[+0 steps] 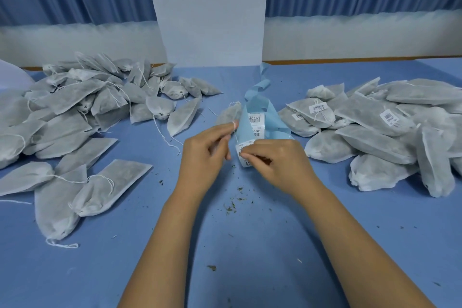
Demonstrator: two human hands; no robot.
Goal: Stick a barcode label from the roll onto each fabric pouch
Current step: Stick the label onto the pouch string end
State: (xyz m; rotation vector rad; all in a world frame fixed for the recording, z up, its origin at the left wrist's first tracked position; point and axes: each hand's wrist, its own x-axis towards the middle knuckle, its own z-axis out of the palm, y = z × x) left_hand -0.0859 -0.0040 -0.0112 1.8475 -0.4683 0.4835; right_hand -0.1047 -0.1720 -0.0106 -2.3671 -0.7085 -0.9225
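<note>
Left hand pinches the blue label strip steady so right hand can pinch and peel a barcode label. The next fabric pouch lies at 12 o'clock (labelled pile at 3).

Pouch heaps flank seemingly open table between.

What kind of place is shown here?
Probably a small packing or labelling workshop: heaps of grey drawstring fabric pouches cover a blue-covered table, the right-hand heap carries white barcode labels, and a light-blue label strip runs between them.
</note>
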